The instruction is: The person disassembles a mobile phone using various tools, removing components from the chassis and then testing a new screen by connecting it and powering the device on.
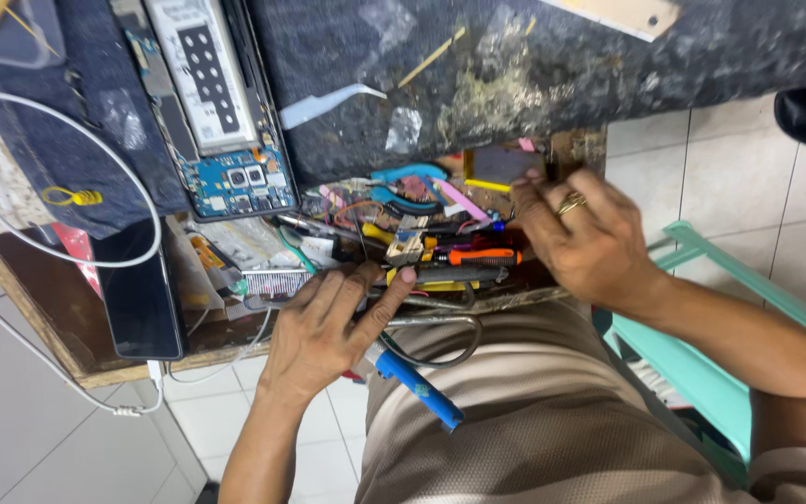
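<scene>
- Down at the front edge of the desk (515,65), a dark mottled stone-like slab, both bare hands reach into an open wooden drawer (48,308) crammed with small tools.
- Left hand (324,322): lies palm-down over the tool heap, fingers loosely spread, thumb extended toward a yellow-and-black piece; its grip is slack and closes on nothing I can make out.
- Right hand (590,238): wears a gold ring, fingers curled inward with the tips pinched narrow at the drawer's far side beside a flat dark grey square plate (501,163); whether they clamp anything cannot be told.
- Between the hands lies an orange-handled screwdriver (478,255), ribbed and cylindrical.
- A blue plastic-handled tool (417,383) juts out past the drawer's front edge, above a curved metal scissor loop (445,350).
- On the desk's left part, on dark cloth, rests an opened phone (221,103): white rectangular battery, blue circuit board with camera modules.
- A glossy black phone (139,294) lies at the drawer's left end, a white cable (67,252) looping round it.
- White plastic tweezers (328,103) lie on the stone near the opened phone.
</scene>
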